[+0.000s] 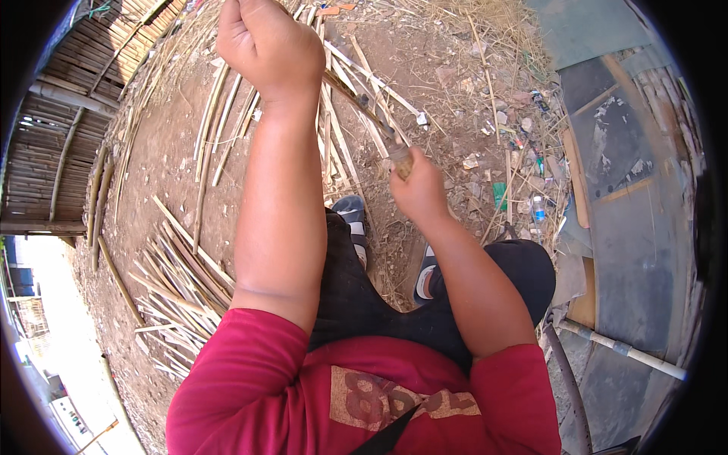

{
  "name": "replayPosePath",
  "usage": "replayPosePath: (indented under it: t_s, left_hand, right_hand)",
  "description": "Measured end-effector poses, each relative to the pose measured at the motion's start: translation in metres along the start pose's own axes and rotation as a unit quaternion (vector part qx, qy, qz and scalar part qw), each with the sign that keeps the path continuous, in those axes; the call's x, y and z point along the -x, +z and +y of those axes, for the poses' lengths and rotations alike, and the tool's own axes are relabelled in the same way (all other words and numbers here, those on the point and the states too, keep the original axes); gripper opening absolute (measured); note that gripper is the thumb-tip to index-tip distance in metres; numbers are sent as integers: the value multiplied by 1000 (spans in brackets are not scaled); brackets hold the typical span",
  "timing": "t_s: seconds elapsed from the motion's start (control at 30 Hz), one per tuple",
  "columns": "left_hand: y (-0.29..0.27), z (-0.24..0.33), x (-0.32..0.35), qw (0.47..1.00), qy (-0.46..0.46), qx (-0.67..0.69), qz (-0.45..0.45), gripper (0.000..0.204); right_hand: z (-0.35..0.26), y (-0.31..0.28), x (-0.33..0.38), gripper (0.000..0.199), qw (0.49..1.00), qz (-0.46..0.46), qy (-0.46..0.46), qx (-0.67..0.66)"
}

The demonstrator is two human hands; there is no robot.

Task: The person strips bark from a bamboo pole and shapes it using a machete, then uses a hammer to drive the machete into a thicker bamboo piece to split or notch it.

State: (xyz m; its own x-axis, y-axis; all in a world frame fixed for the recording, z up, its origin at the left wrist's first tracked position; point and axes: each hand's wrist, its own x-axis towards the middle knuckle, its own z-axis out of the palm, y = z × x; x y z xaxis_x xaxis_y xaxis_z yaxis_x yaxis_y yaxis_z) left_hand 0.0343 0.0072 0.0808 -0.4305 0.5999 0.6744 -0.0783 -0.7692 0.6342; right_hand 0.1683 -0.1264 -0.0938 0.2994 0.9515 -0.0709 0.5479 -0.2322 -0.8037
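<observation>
My left hand (269,47) is raised at the top of the view, its fingers closed in a fist. Whatever it may hold is hidden behind the hand and wrist. Lower and to the right, my right hand (419,189) wraps round the light brown handle of a long knife (364,108). Its dark, narrow blade slants up and to the left, toward my left wrist, with the far end hidden by that wrist. Pale split bamboo strips (339,136) lie on the ground beyond the blade and around my feet.
A pile of cut bamboo strips (178,284) lies at the left. A bamboo-slat wall (45,152) stands far left. Dark sheets (633,227) line the right side, near a small plastic bottle (538,208) and litter. My sandalled feet (353,216) rest on bare dirt.
</observation>
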Motion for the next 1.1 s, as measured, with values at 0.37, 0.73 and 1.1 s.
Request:
replayPosePath:
  t_s: [0.37,0.73,1.1]
  left_hand:
    - [-10,-10,-7,998,1,57,-3,40]
    - [-2,-4,-2,999,-8,32,10,40]
    - [-4,-6,-1,990,-47,132,-22,38]
  right_hand:
    - [-51,-32,1,36,995,50,-42,-78]
    - [8,7,-11,49,999,-34,27,17]
    - [1,0,-6,40,998,15,-24,48]
